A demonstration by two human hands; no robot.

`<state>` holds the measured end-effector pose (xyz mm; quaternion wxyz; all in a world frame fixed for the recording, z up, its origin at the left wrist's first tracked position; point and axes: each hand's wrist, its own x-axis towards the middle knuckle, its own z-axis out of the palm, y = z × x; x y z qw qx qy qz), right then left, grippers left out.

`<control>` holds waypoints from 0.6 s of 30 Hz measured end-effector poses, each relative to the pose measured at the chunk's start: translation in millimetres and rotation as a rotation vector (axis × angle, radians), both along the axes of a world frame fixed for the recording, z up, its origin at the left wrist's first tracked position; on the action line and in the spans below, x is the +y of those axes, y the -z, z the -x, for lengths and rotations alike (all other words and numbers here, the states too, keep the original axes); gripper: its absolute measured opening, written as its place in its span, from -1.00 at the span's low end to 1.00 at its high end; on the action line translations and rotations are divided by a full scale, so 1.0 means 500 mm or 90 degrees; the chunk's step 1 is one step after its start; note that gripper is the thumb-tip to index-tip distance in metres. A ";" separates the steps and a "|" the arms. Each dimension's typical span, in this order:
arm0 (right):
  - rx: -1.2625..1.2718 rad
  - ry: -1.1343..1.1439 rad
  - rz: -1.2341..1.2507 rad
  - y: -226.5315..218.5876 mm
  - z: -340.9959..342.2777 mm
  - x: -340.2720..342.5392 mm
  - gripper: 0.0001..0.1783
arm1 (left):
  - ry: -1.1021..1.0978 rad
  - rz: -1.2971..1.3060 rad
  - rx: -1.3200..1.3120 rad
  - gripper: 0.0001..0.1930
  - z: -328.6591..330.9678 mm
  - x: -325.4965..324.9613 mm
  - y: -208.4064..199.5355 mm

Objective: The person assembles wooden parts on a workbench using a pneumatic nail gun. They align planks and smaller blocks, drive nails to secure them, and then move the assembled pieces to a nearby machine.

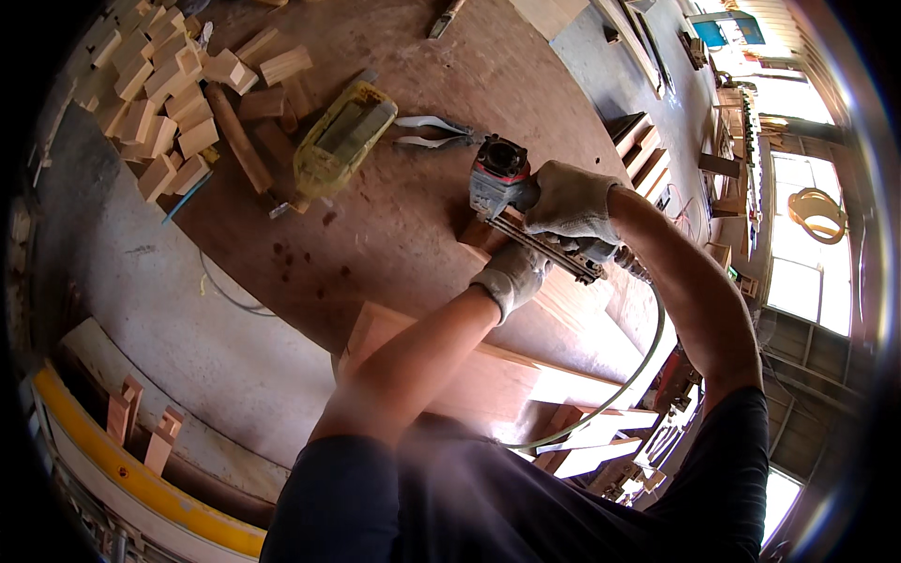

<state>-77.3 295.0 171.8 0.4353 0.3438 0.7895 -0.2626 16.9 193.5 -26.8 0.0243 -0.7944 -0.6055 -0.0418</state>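
Shirt (563, 511), right grip (571, 202) on nailer (495, 180), tabletop edge (255, 283)

No readable lettering, numbers or signs.
On the yellow rail (155, 497) at lower left, just a small reddish spot (123, 473), possibly a printed mark, but too small and blurred to make out.

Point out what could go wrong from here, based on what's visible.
The left hand is close beside the nail gun gripped by the right hand, so a slip or stray nail might injure it. The wood piece under the tool could shift if poorly braced. The hose loops close to the body and might snag on an arm or the boards.
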 end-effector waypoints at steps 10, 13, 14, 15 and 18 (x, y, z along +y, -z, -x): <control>-0.003 -0.105 -0.066 0.014 0.012 -0.009 -0.63 | -0.038 -0.003 -0.043 -0.40 -0.019 0.009 0.040; -0.003 -0.122 -0.086 0.015 0.013 -0.009 -0.59 | -0.030 -0.021 -0.027 -0.41 -0.018 0.008 0.043; 0.001 -0.129 -0.087 0.012 0.017 -0.013 -0.59 | -0.027 -0.026 -0.018 -0.41 -0.017 0.006 0.044; 0.005 -0.133 -0.088 0.010 0.017 -0.014 -0.58 | -0.024 -0.032 -0.007 -0.41 -0.010 0.000 0.035; -0.012 -0.141 -0.081 0.005 0.023 -0.018 -0.58 | -0.023 -0.043 0.004 -0.42 0.002 -0.013 0.018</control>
